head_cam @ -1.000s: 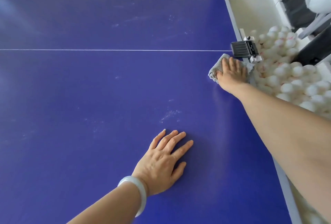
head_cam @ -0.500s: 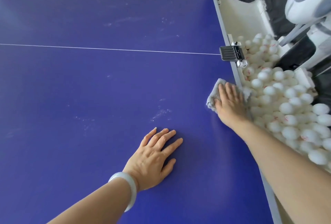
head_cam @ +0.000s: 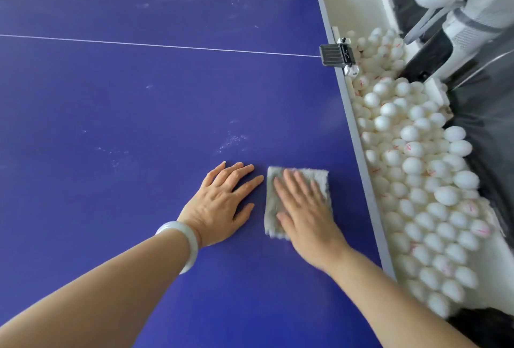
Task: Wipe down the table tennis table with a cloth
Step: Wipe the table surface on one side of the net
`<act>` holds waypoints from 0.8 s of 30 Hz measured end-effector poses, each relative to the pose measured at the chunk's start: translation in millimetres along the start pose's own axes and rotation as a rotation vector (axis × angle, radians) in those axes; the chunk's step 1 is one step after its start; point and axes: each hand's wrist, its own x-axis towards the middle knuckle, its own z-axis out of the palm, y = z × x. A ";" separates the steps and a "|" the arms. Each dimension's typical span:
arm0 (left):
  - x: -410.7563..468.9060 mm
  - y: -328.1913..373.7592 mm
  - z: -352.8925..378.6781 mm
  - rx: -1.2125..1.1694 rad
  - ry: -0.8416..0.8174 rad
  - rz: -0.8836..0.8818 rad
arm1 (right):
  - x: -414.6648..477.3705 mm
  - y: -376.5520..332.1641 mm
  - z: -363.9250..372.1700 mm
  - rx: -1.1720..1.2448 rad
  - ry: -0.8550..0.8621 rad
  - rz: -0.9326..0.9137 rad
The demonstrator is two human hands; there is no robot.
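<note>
- Cloth point(head_cam: 321, 175) lies flat on the blue surface point(head_cam: 139, 125), near its right edge and well on my side of the white line point(head_cam: 167, 47) that crosses it.
- My right hand point(head_cam: 306, 208) lies on top of it, palm down, with the fingers straight and slightly spread. It presses the cloth and does not grip it. I judge the flat palm is there to spread the pressure so the whole pad rubs the surface.
- My left hand point(head_cam: 219, 206) lies flat on bare surface just beside the cloth's left side, fingers straight and holding nothing. It looks like a brace for leaning in. A pale bracelet point(head_cam: 183, 242) sits on that wrist.
- The cloth is folded into a thick rectangle, which I think gives a firm pad under the hand.
- Its long axis runs away from me toward the white line, roughly parallel to the right edge. The short ends face me and the line, and my right fingers point along the length.
- Dusty marks point(head_cam: 233, 139) lie just beyond both hands, so that patch looks unwiped.
- White balls point(head_cam: 417, 181) fill the trough past the right edge, and a black clamp point(head_cam: 338, 55) grips that edge where the line ends.
</note>
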 end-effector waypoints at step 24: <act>-53.5 -77.4 -0.2 -0.038 0.132 -0.586 | 75.1 -91.0 6.3 -0.018 0.056 0.423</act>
